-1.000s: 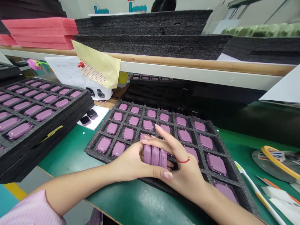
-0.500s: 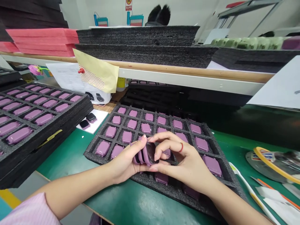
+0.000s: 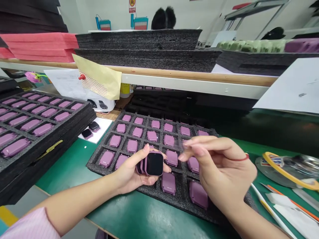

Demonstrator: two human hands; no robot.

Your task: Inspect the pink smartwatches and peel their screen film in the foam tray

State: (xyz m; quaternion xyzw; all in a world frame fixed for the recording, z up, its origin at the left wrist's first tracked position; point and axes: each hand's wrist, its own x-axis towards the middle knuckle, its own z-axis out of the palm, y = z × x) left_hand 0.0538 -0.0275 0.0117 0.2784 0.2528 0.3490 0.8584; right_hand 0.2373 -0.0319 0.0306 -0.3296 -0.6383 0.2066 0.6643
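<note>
Black foam tray [image 3: 179, 203] of purple watches [image 3: 132, 146], stacked watches [image 3: 155, 164] in left grip [image 3: 131, 174], clear film [image 3: 178, 145] in right grip [image 3: 221, 169]

Pink foam sheets [image 3: 40, 46] rest on the wood-edged shelf [image 3: 199, 83].

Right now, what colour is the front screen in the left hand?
The front screen is black, showing best in the head view.

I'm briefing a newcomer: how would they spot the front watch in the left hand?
On the green table, find the central foam tray. At its near edge, the left hand holds stacked purple watches. The front watch shows its whole black screen; those behind it are mostly hidden.
</note>
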